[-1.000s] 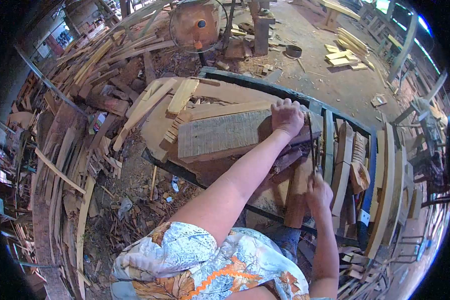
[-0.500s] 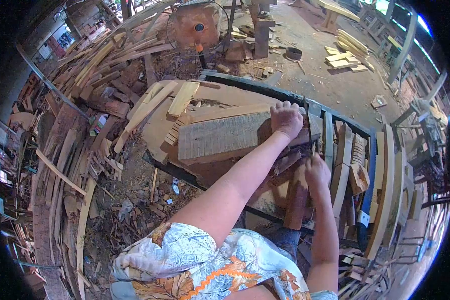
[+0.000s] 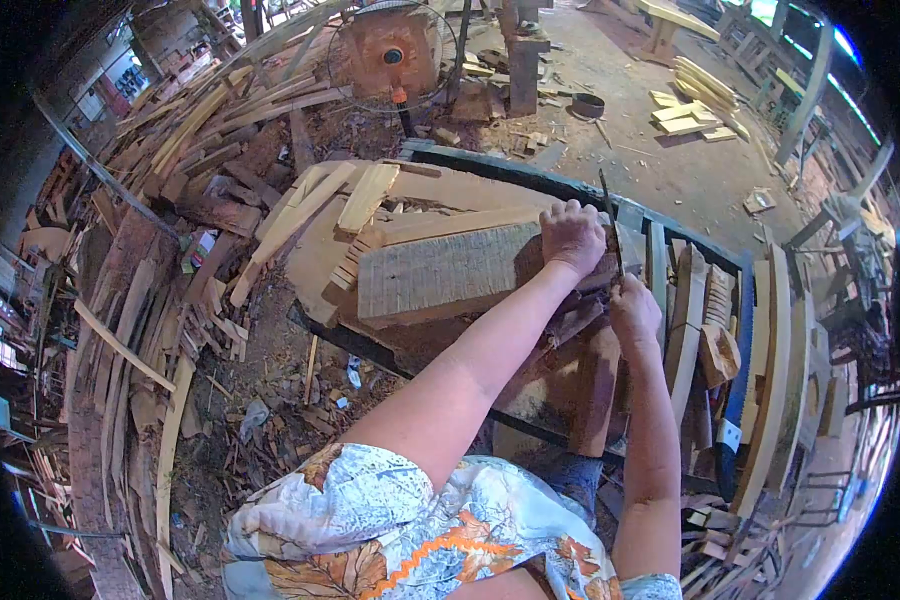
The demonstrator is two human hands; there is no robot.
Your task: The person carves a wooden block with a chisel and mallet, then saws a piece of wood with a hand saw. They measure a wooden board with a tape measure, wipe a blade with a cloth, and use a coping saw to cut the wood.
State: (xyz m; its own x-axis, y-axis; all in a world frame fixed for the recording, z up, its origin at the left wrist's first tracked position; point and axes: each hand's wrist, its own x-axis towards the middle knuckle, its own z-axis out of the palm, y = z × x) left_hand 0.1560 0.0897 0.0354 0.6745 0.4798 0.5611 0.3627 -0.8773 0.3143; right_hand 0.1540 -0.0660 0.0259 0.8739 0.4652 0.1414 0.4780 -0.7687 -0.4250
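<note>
My left hand (image 3: pixel 573 240) is pressed down on the right end of a thick, rough-sawn wooden block (image 3: pixel 440 270), its fingers curled over the far edge. My right hand (image 3: pixel 635 312) is closed round the near end of a saw (image 3: pixel 611 215). Its long, narrow dark blade shows almost edge-on and runs upright past the block's right end, close beside my left hand. The saw's handle is hidden in my fist, and its teeth cannot be made out. Below my right hand, a squared brown timber (image 3: pixel 595 390) slopes toward me.
A dark-framed bench (image 3: pixel 530 180) carries loose strips and offcuts. On its right lie long boards (image 3: pixel 685 330) and a saw with a blue blade (image 3: pixel 738 395). A standing fan (image 3: pixel 393 57) is beyond the bench. Scrap wood (image 3: pixel 130 350) heaps up on the left.
My right hand has pushed forward and up with the saw, so more blade shows beyond the block. My left hand stays put on the block.
</note>
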